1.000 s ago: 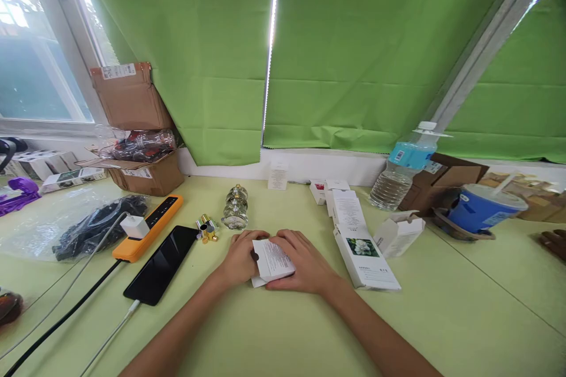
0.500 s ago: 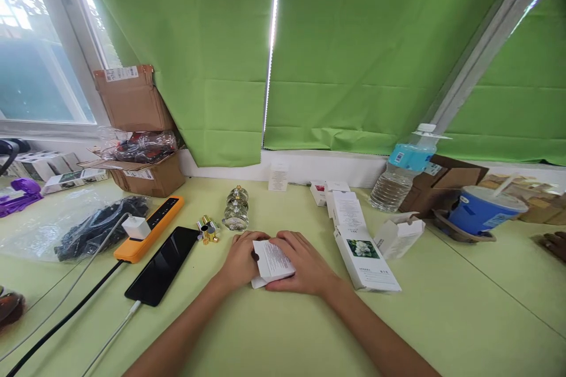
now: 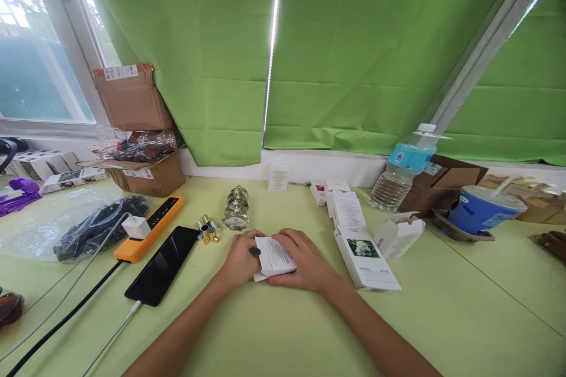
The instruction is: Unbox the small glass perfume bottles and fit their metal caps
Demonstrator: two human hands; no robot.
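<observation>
Between my hands, low over the table, is a small white carton [image 3: 277,257] with fine print on its upper face. My right hand [image 3: 305,262] is wrapped round its right side. At the carton's left end, where a flap stands out, my left hand [image 3: 240,260] has its fingers curled against it; the fingertips are partly hidden. Just beyond my left hand stand glass bottles [image 3: 236,209] with gold tops, close together. Small gold and silver caps [image 3: 207,230] lie left of them. To the right is a row of white cartons [image 3: 371,265], the nearest with a white-flower picture.
An orange power strip [image 3: 132,247] and a black phone [image 3: 161,265] with cables lie left. An opened cardboard box [image 3: 152,175] stands behind. At right are an open white carton [image 3: 400,235], a water bottle [image 3: 393,182] and a blue cup [image 3: 481,212]. Another person's hand [image 3: 555,242] shows at the right edge.
My hands and the white carton have shifted very slightly up and to the right. My grip on the carton looks the same.
</observation>
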